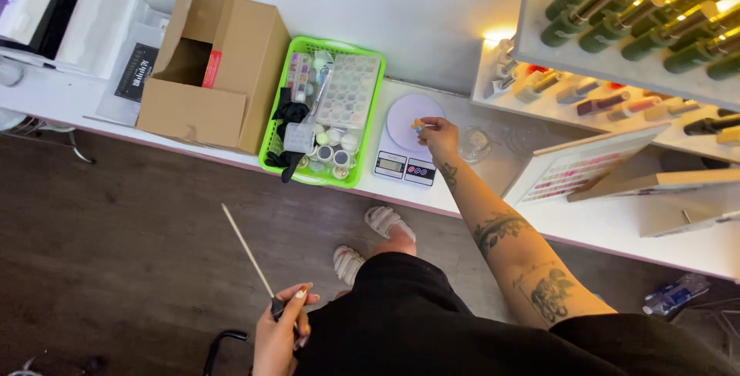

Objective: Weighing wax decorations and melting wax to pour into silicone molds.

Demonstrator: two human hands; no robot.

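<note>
A small orange piece [417,123] is pinched in the right hand [439,135] over the round white scale [407,142], seemingly mid-weighing, while a thin stick [248,251] is gripped by the left hand [282,330], with an open cardboard box [212,68] and green basket [271,139] left of it.

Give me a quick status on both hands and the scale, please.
Right hand pinching a small orange piece over the scale. Left hand holding a thin stick, down by the lap. Green basket beside the scale, not blocking.
</note>
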